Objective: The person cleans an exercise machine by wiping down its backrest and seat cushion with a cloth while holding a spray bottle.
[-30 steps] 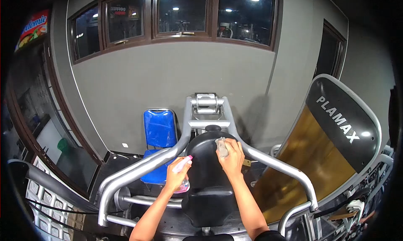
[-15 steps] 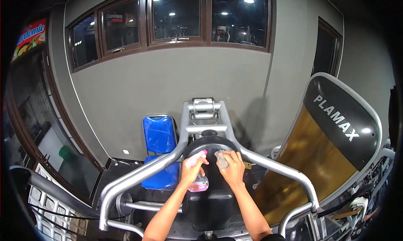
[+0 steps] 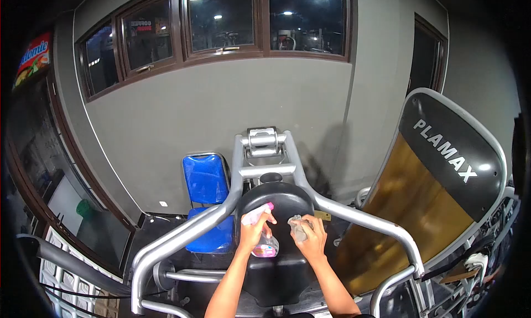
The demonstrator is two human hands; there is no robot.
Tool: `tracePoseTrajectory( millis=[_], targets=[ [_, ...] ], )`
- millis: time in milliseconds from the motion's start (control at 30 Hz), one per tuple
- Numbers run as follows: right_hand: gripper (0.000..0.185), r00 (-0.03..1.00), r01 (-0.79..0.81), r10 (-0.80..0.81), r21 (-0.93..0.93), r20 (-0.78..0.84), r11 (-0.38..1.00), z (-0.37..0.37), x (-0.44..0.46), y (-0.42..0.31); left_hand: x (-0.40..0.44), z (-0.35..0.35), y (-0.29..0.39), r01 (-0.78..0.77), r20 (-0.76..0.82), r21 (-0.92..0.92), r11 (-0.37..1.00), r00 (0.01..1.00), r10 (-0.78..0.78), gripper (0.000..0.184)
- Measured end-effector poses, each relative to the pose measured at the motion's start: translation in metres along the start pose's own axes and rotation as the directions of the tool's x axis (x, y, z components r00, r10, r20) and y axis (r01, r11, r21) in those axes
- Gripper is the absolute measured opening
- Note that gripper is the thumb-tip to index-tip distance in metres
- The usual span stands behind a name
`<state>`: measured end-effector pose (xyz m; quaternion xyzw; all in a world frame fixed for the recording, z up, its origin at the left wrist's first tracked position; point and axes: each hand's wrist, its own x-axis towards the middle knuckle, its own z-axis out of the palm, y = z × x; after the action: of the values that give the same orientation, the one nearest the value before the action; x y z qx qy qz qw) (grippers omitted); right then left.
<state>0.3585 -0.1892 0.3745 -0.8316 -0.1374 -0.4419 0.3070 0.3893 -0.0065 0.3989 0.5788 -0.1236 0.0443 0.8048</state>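
Observation:
My left hand is wrapped round the neck of a spray bottle with a pink and white head and a clear lower part. The bottle is in front of the black backrest pad of a gym machine. To its right, my right hand grips a crumpled grey cloth against or just above the pad's right part. A black seat pad shows below, between my forearms.
Silver tube arms of the machine curve out on both sides. Behind the left one is a blue chair. A tall PLAMAX panel leans at the right. A grey wall with windows is behind.
My left hand has moved right with the spray bottle, over the backrest pad. My right hand and the cloth have moved lower. The view has shifted slightly.

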Motion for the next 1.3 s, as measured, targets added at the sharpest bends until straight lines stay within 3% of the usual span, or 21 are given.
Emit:
tracePoseTrajectory(
  millis=[267,667,867,1033,1133,1200,1300],
  targets=[
    [0.031,0.998,0.015,-0.011,0.060,-0.063,0.998,0.010,0.065,-0.012,0.000,0.001,0.000,-0.006,-0.020,0.051,0.999,1.000,0.007,0.024],
    [0.033,0.992,-0.104,0.109,0.068,-0.068,0.992,-0.005,-0.007,0.013,0.001,0.005,-0.005,-0.056,-0.071,0.074,0.996,0.996,0.061,0.024],
    [0.024,0.986,-0.128,0.145,0.186,-0.082,0.974,-0.002,0.040,0.006,0.000,0.011,-0.001,-0.059,-0.133,0.105,0.993,0.988,0.073,0.024],
    [0.028,0.994,-0.090,0.100,0.221,-0.033,0.971,-0.004,0.058,0.012,-0.002,0.018,0.003,-0.043,-0.170,0.147,0.988,0.983,0.068,0.025],
    [0.024,0.990,-0.130,0.141,0.249,-0.025,0.960,-0.011,0.040,0.018,-0.002,0.022,0.005,-0.071,-0.196,0.142,0.987,0.976,0.098,0.023],
    [0.024,0.955,-0.256,0.289,0.312,-0.063,0.915,-0.008,0.018,0.028,-0.002,0.018,0.000,-0.065,-0.198,0.157,0.986,0.975,0.096,0.023],
    [0.025,0.952,-0.273,0.301,0.293,-0.054,0.916,-0.014,0.006,0.033,-0.004,0.025,0.006,-0.068,-0.229,0.165,0.984,0.968,0.105,0.024]
  ],
)
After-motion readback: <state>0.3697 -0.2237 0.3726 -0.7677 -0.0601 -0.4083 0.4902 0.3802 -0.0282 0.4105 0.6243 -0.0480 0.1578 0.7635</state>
